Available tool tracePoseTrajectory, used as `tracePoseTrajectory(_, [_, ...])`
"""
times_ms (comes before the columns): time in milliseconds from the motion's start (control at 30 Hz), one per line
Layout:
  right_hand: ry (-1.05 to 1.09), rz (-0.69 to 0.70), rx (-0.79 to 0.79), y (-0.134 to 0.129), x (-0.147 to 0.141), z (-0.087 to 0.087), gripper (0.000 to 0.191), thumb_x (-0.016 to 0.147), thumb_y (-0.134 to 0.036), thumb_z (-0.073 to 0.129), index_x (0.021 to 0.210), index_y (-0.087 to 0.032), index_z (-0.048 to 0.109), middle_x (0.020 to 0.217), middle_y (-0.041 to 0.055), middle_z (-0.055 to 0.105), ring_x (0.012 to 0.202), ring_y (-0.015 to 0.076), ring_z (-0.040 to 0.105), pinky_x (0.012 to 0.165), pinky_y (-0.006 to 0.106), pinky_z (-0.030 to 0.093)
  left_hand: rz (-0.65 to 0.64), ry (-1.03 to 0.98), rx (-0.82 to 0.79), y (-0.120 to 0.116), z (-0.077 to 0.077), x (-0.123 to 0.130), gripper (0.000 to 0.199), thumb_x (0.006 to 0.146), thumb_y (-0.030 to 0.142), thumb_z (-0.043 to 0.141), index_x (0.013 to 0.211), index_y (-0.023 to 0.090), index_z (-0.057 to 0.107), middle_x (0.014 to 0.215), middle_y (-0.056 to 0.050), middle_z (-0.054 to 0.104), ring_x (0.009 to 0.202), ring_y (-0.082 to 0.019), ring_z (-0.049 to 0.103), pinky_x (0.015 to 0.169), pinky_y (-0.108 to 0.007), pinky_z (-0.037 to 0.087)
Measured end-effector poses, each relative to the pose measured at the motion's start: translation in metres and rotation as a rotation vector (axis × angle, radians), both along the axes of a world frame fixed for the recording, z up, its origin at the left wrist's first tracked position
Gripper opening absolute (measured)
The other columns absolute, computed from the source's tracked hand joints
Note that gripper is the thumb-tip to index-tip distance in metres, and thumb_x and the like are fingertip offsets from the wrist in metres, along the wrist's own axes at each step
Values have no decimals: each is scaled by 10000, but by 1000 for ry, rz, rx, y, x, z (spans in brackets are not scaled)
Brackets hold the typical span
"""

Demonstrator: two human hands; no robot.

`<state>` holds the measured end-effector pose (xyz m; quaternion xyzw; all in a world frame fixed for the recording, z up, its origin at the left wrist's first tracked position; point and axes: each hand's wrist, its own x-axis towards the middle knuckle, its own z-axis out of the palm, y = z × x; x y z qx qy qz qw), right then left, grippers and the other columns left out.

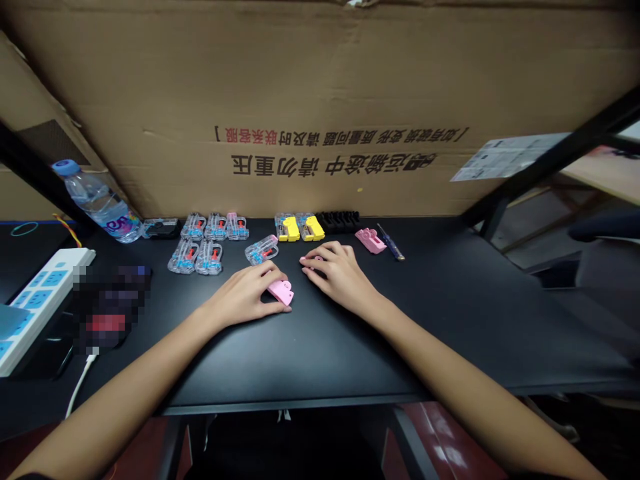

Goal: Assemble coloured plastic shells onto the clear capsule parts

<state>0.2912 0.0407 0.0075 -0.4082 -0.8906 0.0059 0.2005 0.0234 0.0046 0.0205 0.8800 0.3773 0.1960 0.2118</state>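
Forearms reach across a black desk. Fingers of the left hand curl loosely against a pink plastic piece, beside a clear plastic case. The right hand cups a small pink part, mostly hidden, so neither grip can be told.

Subject: one person, seen from the room. Left forearm and right forearm bare along their visible length, long and slim, smooth-skinned, tapering evenly to narrow wrists. Left hand and right hand likewise bare, slender, with long thin fingers; nails too small to make out from here. A dark sleeve edge shows at the very bottom of the view, by the left forearm; its fabric and any markings cannot be read.
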Motion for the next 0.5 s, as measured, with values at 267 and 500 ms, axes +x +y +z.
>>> tracePoseTrajectory(267, [14,170,-44,3,3,1,338,1106,-209,476,1243,-263,781,1233,100,785,1189,308,595,974,496,405,6,13,-57,-1,3,-1,387,1037,511,618,1327,255,629,1235,-75,668,1037,-252,701,883,-371,545])
tracePoseTrajectory(500, [131,92,-130,0,3,8,232,1066,-266,554,1105,-192,770,1007,115,750,921,255,671,837,394,500,-7,0,-70,0,4,-2,337,1037,481,631,1284,253,646,1235,-62,671,1033,-241,696,868,-355,530])
